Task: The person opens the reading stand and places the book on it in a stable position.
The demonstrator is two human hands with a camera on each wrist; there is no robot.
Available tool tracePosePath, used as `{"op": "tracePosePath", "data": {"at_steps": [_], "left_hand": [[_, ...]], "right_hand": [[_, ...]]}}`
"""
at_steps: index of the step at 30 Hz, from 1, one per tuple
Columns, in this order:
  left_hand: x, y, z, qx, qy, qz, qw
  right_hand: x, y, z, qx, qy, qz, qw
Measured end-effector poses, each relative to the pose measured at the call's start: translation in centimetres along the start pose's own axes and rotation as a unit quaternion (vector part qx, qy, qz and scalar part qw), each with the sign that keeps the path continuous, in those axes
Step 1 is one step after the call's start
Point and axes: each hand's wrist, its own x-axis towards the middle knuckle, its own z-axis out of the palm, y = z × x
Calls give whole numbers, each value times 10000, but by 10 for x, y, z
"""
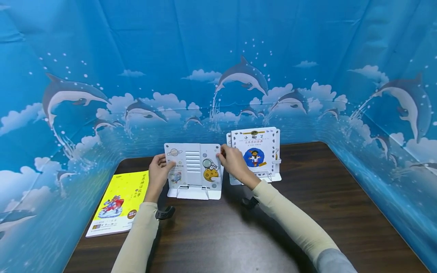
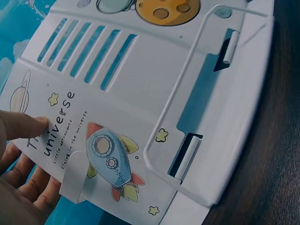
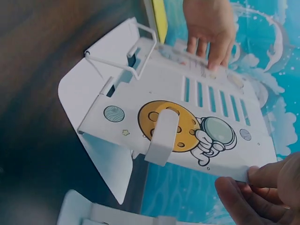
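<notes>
A white metal book stand (image 1: 193,170), printed with a planet, a rocket and an astronaut on a moon, stands upright between both hands. My left hand (image 1: 159,172) grips its left edge, thumb on the printed front and fingers behind. At the upper right corner, my right hand (image 1: 235,161) pinches the edge between thumb and fingers. A wire page holder (image 2: 176,93) lies across the stand's lower front, and a white side clip (image 3: 163,136) sits over the moon. The stand's base (image 1: 194,193) rests on the table.
To the right, a second stand holds a white picture book (image 1: 254,151). A yellow book (image 1: 124,197) lies flat at the left, partly under my left forearm. The dark wooden table (image 1: 218,242) meets a blue dolphin-printed curtain (image 1: 191,76) at its back and sides.
</notes>
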Motion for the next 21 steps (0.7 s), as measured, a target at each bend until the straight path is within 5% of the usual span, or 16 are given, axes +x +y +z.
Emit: {"op": "tracePosePath", "data": {"at_steps": [11,21], "left_hand": [[4,0,9,-90,228,144,9996],[10,0,12,-74,254,72,9996]], "right_hand": [[28,2,5,-777,158,161,9967],[36,5,7,-853,183,247,9959]]}}
